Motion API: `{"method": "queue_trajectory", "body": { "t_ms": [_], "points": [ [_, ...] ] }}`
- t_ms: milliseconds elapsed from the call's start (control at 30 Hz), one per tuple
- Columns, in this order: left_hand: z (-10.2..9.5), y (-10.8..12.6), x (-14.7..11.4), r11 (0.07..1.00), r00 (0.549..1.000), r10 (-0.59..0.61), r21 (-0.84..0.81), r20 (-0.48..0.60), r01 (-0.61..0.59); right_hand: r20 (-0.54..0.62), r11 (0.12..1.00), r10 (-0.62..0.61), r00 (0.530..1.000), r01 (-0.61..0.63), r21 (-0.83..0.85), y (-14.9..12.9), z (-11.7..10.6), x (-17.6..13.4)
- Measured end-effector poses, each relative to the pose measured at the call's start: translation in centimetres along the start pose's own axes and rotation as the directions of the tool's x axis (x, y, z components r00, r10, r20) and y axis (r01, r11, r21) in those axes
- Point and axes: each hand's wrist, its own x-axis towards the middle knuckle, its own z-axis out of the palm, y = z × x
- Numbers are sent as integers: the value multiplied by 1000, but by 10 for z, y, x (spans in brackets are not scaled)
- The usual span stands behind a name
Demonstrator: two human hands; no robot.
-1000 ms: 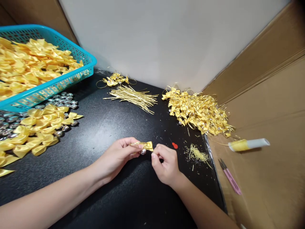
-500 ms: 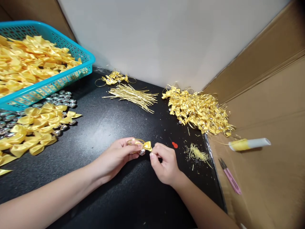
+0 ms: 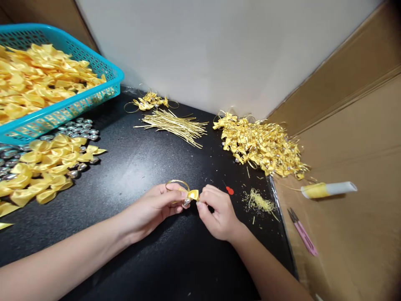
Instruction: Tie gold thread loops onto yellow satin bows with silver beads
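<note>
Between my two hands is a small yellow ribbon bow (image 3: pixel 194 195) with a silver bell-like bead (image 3: pixel 186 202) under it. A gold cord loop (image 3: pixel 178 182) rises from the bow above my left fingers. My left hand (image 3: pixel 161 202) is closed, pinching the bow's left side between thumb and fingers. My right hand (image 3: pixel 217 211) is curled, its thumb and forefinger gripping the bow's right end. Both hands are just above the black tabletop (image 3: pixel 150 267). The fingers hide part of the bow.
A turquoise basket (image 3: pixel 78 98) of yellow bows stands at left, with loose bows (image 3: pixel 53 167) and silver beads (image 3: pixel 81 129) before it. Gold cords (image 3: pixel 175 125) lie at the back. Finished bows (image 3: pixel 260 144), thread scraps (image 3: pixel 259 200), pink snips (image 3: pixel 302 234) and a thread spool (image 3: pixel 328 189) are right.
The hands stay almost in place, still holding the bow. The bow and its bead have turned slightly, and the gold loop stands a little higher above the left fingers.
</note>
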Motion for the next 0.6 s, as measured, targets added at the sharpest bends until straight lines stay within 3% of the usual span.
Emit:
{"method": "queue_trajectory", "body": {
  "t_ms": [200, 333, 600],
  "points": [
    [-2, -2, 0, 1000, 1000, 7, 1, 17, -7, 1, 999, 31, 1000, -31, 28, 0, 1, -1],
    [0, -3, 1, 1000, 999, 10, -24, 50, -9, -24, 977, 149, 989, -143, 157, 0, 5, -5],
    [2, -5, -3, 991, 992, 124, -42, 14, -123, 40, 797, 414, 909, -384, 465, -1, 18, -11]
  ]
}}
